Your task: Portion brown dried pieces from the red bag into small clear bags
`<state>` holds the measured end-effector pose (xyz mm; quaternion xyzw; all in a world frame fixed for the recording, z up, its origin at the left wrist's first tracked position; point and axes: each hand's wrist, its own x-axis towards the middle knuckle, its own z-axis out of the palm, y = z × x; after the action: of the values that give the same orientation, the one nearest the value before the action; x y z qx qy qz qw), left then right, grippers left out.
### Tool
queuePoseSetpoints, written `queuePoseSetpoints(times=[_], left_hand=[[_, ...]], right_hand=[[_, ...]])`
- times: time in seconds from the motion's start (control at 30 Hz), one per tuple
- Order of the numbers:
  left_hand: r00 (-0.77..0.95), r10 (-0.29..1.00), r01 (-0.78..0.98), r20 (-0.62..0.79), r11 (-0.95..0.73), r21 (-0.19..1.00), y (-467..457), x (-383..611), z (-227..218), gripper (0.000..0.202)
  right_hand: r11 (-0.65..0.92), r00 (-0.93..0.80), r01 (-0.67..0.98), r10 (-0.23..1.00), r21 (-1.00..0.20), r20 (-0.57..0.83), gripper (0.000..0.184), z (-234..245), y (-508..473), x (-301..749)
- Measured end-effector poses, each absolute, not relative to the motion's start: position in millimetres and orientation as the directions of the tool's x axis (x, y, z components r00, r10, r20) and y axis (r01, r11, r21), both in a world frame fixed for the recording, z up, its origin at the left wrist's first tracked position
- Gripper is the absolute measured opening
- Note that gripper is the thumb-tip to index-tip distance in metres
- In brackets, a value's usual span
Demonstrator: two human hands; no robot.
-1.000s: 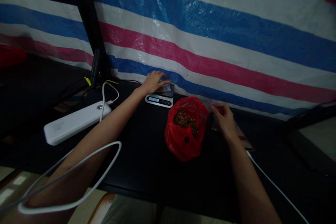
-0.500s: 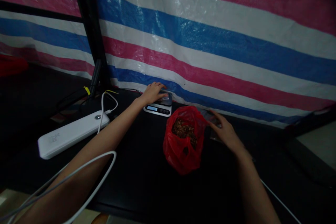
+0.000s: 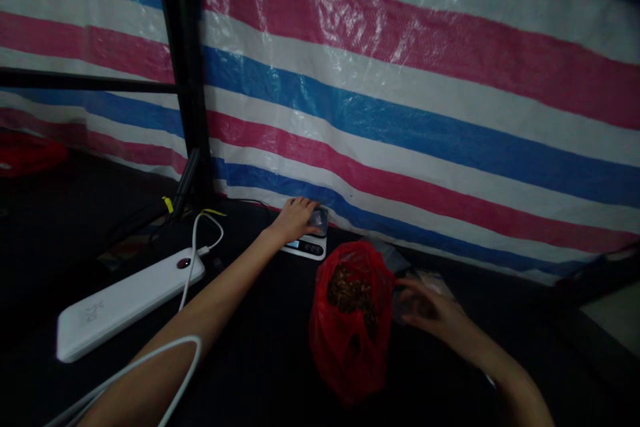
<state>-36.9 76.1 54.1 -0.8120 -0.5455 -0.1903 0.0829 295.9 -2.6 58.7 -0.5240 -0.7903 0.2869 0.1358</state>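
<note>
A slack red plastic bag holds small brown pieces; the left hand curls over a white digital kitchen scale, and the right hand, fingers loosely bent, pinching nothing I can make out, sits just beside the bag.

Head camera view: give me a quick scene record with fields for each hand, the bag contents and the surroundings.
Left hand: resting on a small packet atop a digital kitchen scale
Right hand: beside a red plastic bag, near a clear packet
Bag contents: brown nuts, type unclear
Surroundings: white power bank on a black table, striped tarp behind
</note>
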Motion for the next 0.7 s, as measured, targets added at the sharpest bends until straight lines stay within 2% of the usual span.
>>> queuePoseSetpoints(times=[0.1,0.17,0.27,0.43,0.53,0.63,0.7], left_hand=[[0.294,0.867,0.943,0.403,-0.332,0.028,77,-36,46,0.071],[0.268,0.860,0.954,0.434,-0.300,0.006,77,-35,42,0.069],[0.268,0.853,0.957,0.449,-0.288,-0.023,78,-33,38,0.054],[0.286,0.853,0.948,0.435,-0.317,-0.003,78,-32,39,0.030],[0.222,0.861,0.946,0.458,-0.304,0.115,79,-36,46,0.028],[0.023,0.872,0.905,0.489,-0.227,0.361,82,-47,55,0.033],[-0.113,0.858,0.814,0.502,-0.210,0.542,86,-58,59,0.035]], right_hand=[[0.302,-0.416,0.797,0.902,-0.523,-0.114,0.052,60,-9,291],[0.304,-0.400,0.816,0.911,-0.493,-0.101,0.057,56,-12,292],[0.298,-0.362,0.840,0.930,-0.454,-0.058,0.062,48,-13,300],[0.270,-0.297,0.861,0.955,-0.431,0.006,0.056,45,-15,316],[0.279,-0.293,0.850,0.955,-0.447,0.040,0.051,46,-18,320],[0.311,-0.305,0.837,0.948,-0.450,0.087,0.049,48,-23,320],[0.325,-0.300,0.837,0.945,-0.440,0.127,0.049,51,-25,318]])
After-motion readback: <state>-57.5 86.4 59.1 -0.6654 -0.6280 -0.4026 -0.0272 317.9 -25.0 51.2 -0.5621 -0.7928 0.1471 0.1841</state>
